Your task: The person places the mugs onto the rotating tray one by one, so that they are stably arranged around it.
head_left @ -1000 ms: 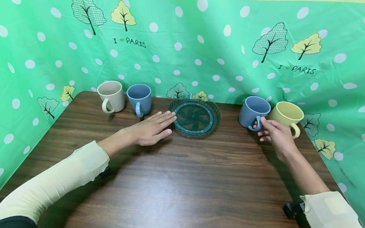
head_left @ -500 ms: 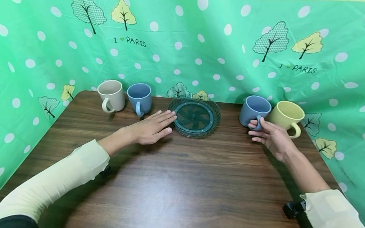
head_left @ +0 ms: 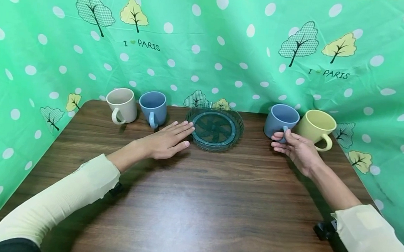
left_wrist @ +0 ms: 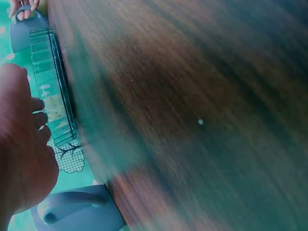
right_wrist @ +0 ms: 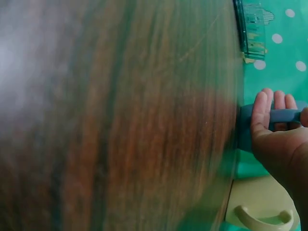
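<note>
- Since the earliest frame, the fingers of your right hand point(head_left: 301, 153) have been sliding farther through and past the handle point(right_wrist: 284, 116) of the near blue mug point(head_left: 276, 123), while that mug is keeping its place.
- Your right hand is now grasping that handle, the thumb lying against it and the fingers reaching behind; how firmly, you cannot tell from here.
- The near blue mug is standing upright on the wooden tabletop point(head_left: 197, 203), toward the back edge, its smooth, rounded wall showing a satin finish.
- Just beside it, a yellow mug point(head_left: 311, 130) is standing upright, its curved handle facing you.
- Your left hand point(head_left: 166, 143) is lying flat and unclenched, holding nothing, its fingertips overlapping the edge of a glass dish point(head_left: 219, 130); whether they are touching it is unclear.
- The dish is showing a see-through blue-green body, a fluted round wall and a swirling pattern in its floor.
- Beyond your left wrist, a pale mug point(head_left: 124, 107) and another blue mug point(head_left: 153, 111) are standing upright, their mouths facing up.
- Dark, streaky grain is running across the tabletop, and wrinkled green dotted cloth point(head_left: 207, 37) is hanging behind.
</note>
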`<state>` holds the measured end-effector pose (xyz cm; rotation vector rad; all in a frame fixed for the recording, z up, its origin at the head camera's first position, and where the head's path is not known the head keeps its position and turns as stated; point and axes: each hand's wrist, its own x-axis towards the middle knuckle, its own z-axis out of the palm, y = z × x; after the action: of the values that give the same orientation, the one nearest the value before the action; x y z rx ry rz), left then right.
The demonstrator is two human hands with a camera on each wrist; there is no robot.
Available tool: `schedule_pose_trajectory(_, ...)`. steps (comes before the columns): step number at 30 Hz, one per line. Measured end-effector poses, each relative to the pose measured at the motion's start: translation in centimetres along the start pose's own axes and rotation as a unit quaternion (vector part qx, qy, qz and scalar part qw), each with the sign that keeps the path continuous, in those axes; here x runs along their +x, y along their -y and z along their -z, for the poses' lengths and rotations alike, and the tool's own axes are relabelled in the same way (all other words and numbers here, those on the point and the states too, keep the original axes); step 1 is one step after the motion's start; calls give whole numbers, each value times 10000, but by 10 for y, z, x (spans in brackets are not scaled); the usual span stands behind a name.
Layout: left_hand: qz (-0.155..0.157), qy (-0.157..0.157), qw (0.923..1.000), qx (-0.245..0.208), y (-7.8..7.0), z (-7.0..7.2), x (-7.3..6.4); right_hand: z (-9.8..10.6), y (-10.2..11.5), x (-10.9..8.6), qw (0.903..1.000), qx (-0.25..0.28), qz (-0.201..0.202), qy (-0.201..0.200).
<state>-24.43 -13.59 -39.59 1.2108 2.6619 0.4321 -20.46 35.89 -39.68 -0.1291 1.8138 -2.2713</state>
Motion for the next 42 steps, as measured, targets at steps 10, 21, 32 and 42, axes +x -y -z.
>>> schedule_pose_trajectory(10,-1,24,10000,27,1,1,0,-2,-3,2,9995,88,318,-4)
schedule_pose_trajectory(21,58,57,10000,14,2,1,-1,-4,-5,4,9989,-28,430,-181)
schedule_pose_trajectory(32,-3,8,10000,-20,3,3,-4,-4,-12,5,9970,-164,706,-282)
schedule_pose_trajectory(42,-21,20,10000,-20,7,3,-7,-5,-12,5,9964,-213,759,-302)
